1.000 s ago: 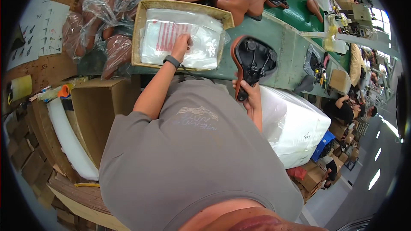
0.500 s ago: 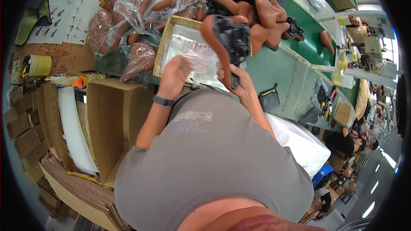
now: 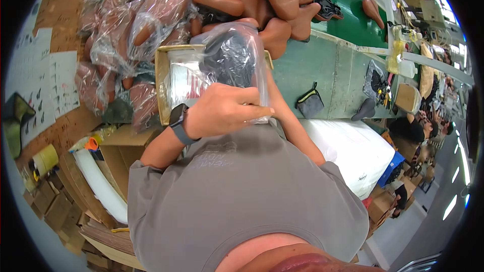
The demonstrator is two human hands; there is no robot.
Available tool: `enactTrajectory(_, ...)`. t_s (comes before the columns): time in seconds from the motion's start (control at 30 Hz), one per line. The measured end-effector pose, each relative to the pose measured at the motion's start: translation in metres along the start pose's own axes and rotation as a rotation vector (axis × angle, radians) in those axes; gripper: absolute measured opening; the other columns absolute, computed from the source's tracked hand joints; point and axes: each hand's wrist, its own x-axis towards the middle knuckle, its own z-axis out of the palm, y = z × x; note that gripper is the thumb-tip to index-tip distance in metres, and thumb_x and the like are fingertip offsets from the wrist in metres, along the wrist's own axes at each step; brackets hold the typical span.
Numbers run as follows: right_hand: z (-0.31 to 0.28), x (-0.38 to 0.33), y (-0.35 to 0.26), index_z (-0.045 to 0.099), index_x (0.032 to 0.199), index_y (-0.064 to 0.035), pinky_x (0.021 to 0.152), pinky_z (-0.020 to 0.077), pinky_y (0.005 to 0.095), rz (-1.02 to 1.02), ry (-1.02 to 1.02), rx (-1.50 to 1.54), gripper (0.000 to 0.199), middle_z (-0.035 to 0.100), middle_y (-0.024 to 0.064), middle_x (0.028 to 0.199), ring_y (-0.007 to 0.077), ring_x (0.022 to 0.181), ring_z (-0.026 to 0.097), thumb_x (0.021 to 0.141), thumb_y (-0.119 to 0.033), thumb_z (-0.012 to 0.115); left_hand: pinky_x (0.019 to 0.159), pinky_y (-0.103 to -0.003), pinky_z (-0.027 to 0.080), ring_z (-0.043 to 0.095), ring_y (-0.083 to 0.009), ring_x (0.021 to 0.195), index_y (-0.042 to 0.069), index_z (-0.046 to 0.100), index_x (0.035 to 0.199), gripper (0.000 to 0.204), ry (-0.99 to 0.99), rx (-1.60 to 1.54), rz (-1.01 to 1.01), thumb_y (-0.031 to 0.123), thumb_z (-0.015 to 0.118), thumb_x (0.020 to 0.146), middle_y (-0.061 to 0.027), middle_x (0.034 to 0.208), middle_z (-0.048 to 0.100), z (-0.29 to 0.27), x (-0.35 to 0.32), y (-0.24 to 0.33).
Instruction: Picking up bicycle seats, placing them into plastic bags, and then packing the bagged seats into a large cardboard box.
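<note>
A bicycle saddle, its black underside facing up, lies inside a clear plastic bag in front of me. My left hand is closed across the near end of the bag, thumb and fingers pinching the plastic edge. My right hand reaches up behind the bag's right side; its fingers are hidden by the bag and saddle. Below the saddle is an open cardboard box holding a stack of flat clear bags.
Bagged brown saddles pile up at the back left, unbagged brown saddles beside them. On the green table lies a small dark pouch. A white wrapped block stands right; cardboard boxes stand left.
The brown saddle, bare in my right hand before, is now inside the clear bag. My left hand has moved right, across the bag's near end. The whole view has shifted.
</note>
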Motion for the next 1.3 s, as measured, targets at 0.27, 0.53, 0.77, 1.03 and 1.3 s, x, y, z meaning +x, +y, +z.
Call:
enactTrajectory(0.27,-0.057,0.15,0.099,0.054,0.157,-0.0054,0.101,0.0581,0.0475,-0.112,-0.093,0.099,0.063,0.075,0.0172,0.13,0.034,0.118,0.072,0.1,-0.02,0.075,0.074,-0.023,0.058,0.072,-0.0124,0.096,-0.003,0.076,0.13,0.025,1.475,0.104,-0.705,0.014,0.071,0.112,-0.0085,0.112,0.076,-0.214,-0.092,-0.126)
enactTrajectory(0.53,-0.061,0.185,0.158,0.06,0.149,-0.011,0.131,0.0187,0.0725,-0.307,-0.322,-0.575,0.079,0.059,0.0183,0.154,0.0392,0.151,0.047,0.074,-0.013,0.084,0.121,-0.038,0.049,0.062,-0.0242,0.14,-0.002,0.049,0.159,0.059,1.32,0.387,-0.613,0.009,0.076,0.108,-0.015,0.149,0.064,-0.126,-0.045,-0.139)
enactTrajectory(0.77,-0.077,0.026,0.238,0.068,0.133,-0.0033,0.111,0.0548,0.0416,-0.049,0.404,-0.153,0.063,0.074,0.0171,0.134,0.0335,0.128,0.071,0.08,-0.02,0.098,0.118,-0.039,0.05,0.062,-0.0256,0.14,0.001,0.051,0.161,0.057,1.034,-0.135,-0.676,0.008,0.072,0.109,-0.0134,0.152,0.064,0.019,-0.079,-0.141)
enactTrajectory(1.03,-0.011,-0.272,0.289,0.059,0.148,-0.0001,0.107,0.0575,0.0465,0.574,0.592,-0.137,0.083,0.074,0.0244,0.136,0.0379,0.122,0.075,0.078,-0.025,0.097,0.104,-0.04,0.058,0.07,-0.0262,0.129,0.001,0.064,0.149,0.051,0.575,-0.176,-0.766,0.013,0.078,0.101,-0.0156,0.139,0.073,0.133,-0.12,-0.098)
enactTrajectory(1.3,0.034,-0.241,0.322,0.058,0.141,0.0071,0.088,0.0615,0.0574,0.933,0.441,-0.282,0.111,0.077,0.0331,0.121,0.0468,0.111,0.078,0.081,-0.084,0.078,0.102,-0.044,0.058,0.073,-0.0368,0.119,0.002,0.071,0.137,0.039,0.269,-0.046,-0.428,0.013,0.078,0.1,-0.0187,0.127,0.077,0.185,-0.085,-0.04)
